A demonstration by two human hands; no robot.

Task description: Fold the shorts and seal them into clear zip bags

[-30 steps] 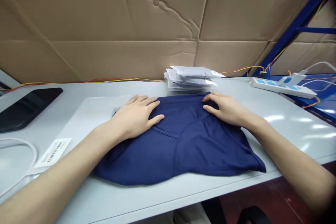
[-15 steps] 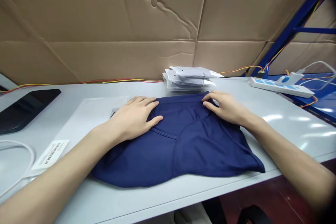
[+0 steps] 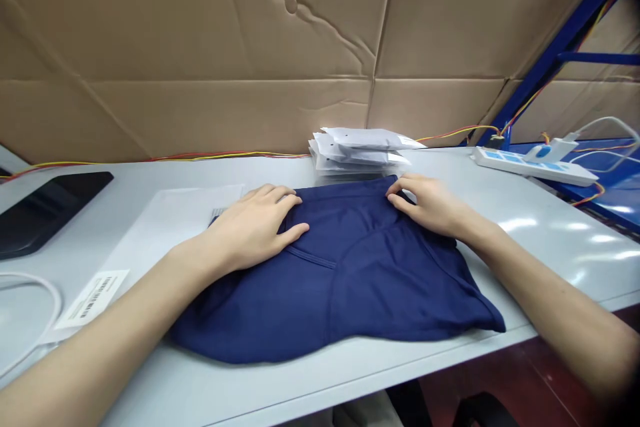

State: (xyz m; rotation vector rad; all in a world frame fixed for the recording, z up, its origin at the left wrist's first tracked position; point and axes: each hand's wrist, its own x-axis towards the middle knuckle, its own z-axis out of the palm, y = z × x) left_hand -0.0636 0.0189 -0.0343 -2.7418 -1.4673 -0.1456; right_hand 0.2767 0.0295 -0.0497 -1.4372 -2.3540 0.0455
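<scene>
A navy blue garment (image 3: 300,300) of smooth fabric with curved seams lies spread on the table, its straight banded edge to the back. I cannot make out its exact kind. My left hand (image 3: 255,223) rests flat on its back left part, fingers stretched and thumb apart. At the back right corner, my right hand (image 3: 425,207) has thumb and fingers bent close together on the fabric. Under and beside my left forearm is a clear plastic bag (image 3: 160,213) with a white barcode label (image 3: 93,297).
Several packed plastic bags (image 3: 360,150) are stacked behind the garment. A black tablet-like device (image 3: 50,213) and a white cable (image 3: 50,287) lie left. A power strip (image 3: 535,165) with plugs sits back right. Cardboard (image 3: 200,47) stands behind the table (image 3: 280,393).
Both hands keep nearly the same place on the garment. The view has shifted very slightly.
</scene>
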